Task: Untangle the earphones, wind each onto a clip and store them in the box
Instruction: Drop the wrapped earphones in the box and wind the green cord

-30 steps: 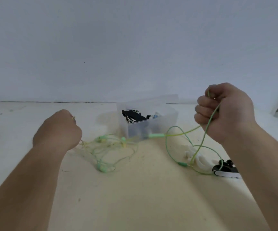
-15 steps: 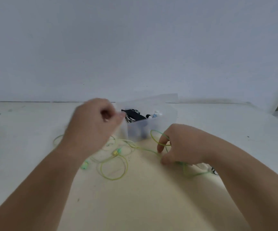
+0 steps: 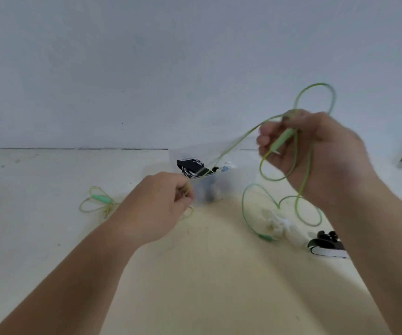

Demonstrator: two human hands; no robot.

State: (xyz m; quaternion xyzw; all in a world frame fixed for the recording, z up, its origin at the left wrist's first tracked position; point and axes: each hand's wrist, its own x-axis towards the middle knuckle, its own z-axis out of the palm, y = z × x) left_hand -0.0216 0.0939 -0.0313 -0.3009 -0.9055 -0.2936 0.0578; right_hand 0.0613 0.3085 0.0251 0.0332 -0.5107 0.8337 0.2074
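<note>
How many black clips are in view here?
2. The first clip, already wound, sits inside the clear box; the second clip lies on the table, at the near right. The box may hide more.

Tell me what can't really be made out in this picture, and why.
Head view only:
- Green cable: motion blur between the left hand and right hand hides any knots.
- Box: its clear walls are blurred, and the contents beside the black-and-white bundle are too small to name.
- Black-and-white object: partly hidden by the right forearm.
- White lump: too blurred to identify.
</note>
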